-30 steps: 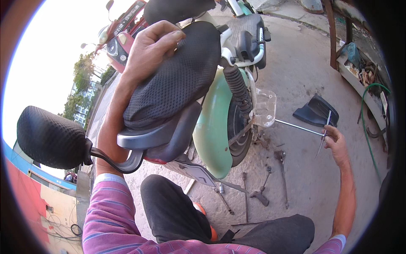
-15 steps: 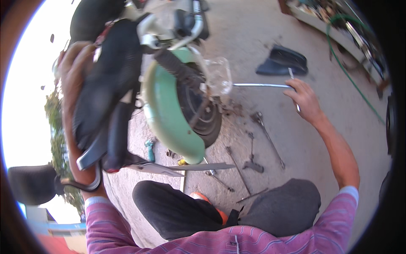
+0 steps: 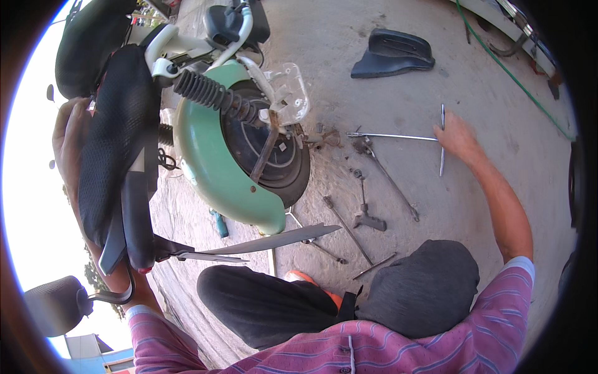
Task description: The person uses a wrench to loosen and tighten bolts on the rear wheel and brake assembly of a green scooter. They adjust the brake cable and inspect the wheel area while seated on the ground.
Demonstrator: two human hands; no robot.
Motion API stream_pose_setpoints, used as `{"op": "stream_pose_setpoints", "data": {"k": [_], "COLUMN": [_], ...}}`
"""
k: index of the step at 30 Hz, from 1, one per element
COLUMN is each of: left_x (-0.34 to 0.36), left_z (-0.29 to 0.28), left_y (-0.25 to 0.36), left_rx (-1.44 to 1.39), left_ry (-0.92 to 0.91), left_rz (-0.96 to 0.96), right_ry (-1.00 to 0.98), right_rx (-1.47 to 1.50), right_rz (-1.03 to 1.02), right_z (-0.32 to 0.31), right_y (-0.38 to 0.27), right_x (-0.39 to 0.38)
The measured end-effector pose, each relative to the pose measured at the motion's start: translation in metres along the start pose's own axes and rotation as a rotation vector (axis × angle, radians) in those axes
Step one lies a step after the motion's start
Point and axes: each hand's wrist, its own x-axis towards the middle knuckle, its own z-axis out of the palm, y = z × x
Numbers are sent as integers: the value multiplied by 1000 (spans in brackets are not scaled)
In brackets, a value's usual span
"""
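Crouched beside a green scooter point(image 3: 212, 168) at the left of the frame, I press my left hand point(image 3: 71, 134) flat and open against the far side of its raised black seat point(image 3: 118, 143), while my right hand point(image 3: 458, 134), at the right of the frame, is closed round the crossbar of a T-handle wrench point(image 3: 398, 136) lying on the concrete floor point(image 3: 386, 81). The seat looks propped only by that open hand; if it slips, the seat could drop onto the rear wheel point(image 3: 274, 156) area. Loose wrenches point(image 3: 374, 187) lie scattered in the centre, just ahead of my knees, easy to kick or kneel on. My left fingers are mostly hidden behind the seat. The wrench's socket end, near the wheel hub, is too small to make out, and a black plastic cover point(image 3: 392, 55) lies at the upper right.
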Motion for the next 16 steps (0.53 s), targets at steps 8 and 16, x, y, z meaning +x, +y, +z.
{"op": "stream_pose_setpoints", "data": {"k": [8,16], "left_x": [9,8], "left_z": [0,2], "left_y": [-4,-11], "left_rx": [-212,-325], "left_ry": [-55,-12], "left_rz": [-143,-101], "right_ry": [-204,-299], "right_rx": [615,1043], "right_rz": [-424,-706], "right_z": [34,81], "right_y": [-159,-260], "right_x": [43,56]}}
